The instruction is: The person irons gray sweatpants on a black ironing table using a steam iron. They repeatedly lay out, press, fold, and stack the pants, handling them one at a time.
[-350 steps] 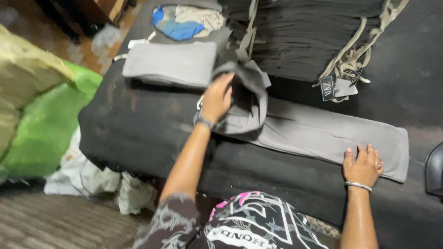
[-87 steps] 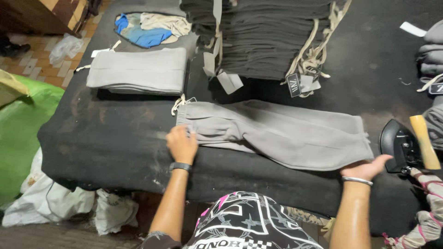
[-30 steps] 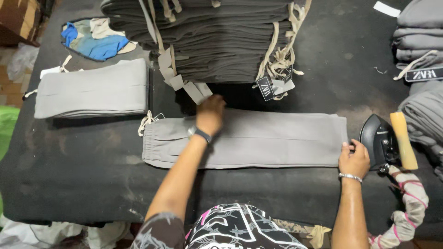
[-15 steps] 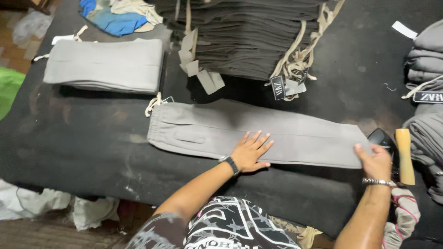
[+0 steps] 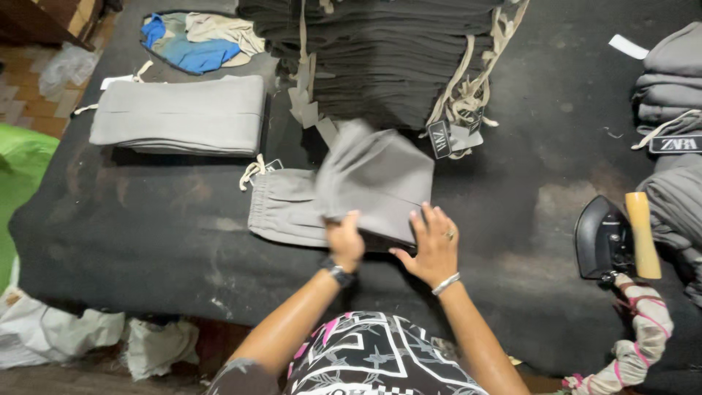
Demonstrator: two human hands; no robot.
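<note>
Dark padded work table (image 5: 146,241), floor clutter at left. Grey sweatpants (image 5: 344,197) lie mid-table, leg half flipped over toward the waistband; fold looks partly done, not yet flattened. Left hand (image 5: 344,241) pinches the folded edge; right hand (image 5: 435,245) spread, fingers on the same edge. One folded grey pair (image 5: 179,113) done at upper left. One tall dark stack (image 5: 380,51) behind, one grey pile (image 5: 673,95) at right, one iron (image 5: 614,238).

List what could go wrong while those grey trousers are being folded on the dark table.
The grey trousers are mid-fold, the lifted half blurred; the fold might land crooked, since the left hand grips only one edge. The iron stands close to the right hand; if hot, a sideways sweep could brush it.
</note>
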